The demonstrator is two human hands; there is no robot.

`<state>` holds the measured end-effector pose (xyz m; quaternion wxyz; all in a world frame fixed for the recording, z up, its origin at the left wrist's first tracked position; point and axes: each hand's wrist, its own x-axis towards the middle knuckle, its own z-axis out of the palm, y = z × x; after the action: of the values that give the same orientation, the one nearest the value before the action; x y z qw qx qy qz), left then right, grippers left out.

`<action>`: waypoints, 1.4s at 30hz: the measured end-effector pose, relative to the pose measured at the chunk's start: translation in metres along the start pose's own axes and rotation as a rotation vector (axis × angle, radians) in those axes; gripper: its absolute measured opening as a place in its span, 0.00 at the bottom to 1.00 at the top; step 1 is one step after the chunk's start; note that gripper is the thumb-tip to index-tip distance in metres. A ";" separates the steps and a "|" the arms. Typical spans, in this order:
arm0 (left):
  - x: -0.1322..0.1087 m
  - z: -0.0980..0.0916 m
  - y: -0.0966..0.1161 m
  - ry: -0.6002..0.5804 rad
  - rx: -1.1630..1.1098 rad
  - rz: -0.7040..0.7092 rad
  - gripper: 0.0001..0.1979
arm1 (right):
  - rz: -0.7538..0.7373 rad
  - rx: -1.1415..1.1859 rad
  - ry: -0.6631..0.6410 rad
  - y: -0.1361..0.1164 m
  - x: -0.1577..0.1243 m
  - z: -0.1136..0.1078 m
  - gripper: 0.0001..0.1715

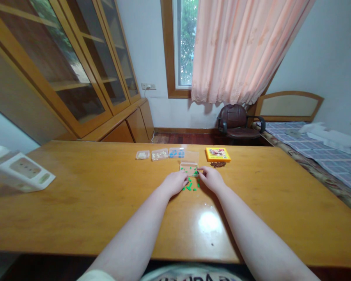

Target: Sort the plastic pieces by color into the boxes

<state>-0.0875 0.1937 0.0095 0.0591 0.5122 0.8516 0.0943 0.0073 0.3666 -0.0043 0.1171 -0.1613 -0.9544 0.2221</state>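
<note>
A clear plastic box (189,166) stands with its lid raised at the middle of the table, a few green pieces inside it. Several more green pieces (189,187) lie loose on the wood just in front. My left hand (175,182) is at the box's near left corner, fingers curled down beside the loose pieces; what its fingertips hold, if anything, is too small to make out. At the box's right side is my right hand (211,178), its fingers closed together over the edge near green pieces; anything between them is hidden.
Behind the hands on the table (90,203) are boxes of white pieces (160,155) and blue pieces (176,152), a smaller clear box (142,155), a yellow box (218,154) and a brown pile (218,164). A white package (26,171) lies far left. A chair (236,121) stands beyond.
</note>
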 end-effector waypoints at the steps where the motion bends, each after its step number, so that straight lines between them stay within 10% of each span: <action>1: 0.001 0.000 -0.002 0.033 -0.007 0.008 0.06 | -0.016 0.011 -0.012 0.000 0.000 -0.001 0.16; 8: 0.012 0.000 -0.019 0.306 -0.139 -0.136 0.10 | -0.222 0.099 -0.304 -0.005 -0.010 -0.003 0.08; 18: -0.004 -0.009 -0.005 0.200 -0.095 -0.048 0.09 | -0.257 0.070 -0.364 -0.007 -0.013 -0.006 0.10; 28: -0.003 -0.006 0.003 0.104 -0.060 -0.018 0.09 | -0.038 0.206 0.083 0.002 0.001 0.009 0.15; 42: 0.001 0.005 0.023 0.000 -0.059 0.180 0.08 | 0.030 0.299 0.208 0.011 0.004 0.010 0.17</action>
<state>-0.0675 0.2053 0.0095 0.0656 0.5849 0.7988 0.1243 0.0037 0.3736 -0.0170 0.2345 -0.1786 -0.8909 0.3456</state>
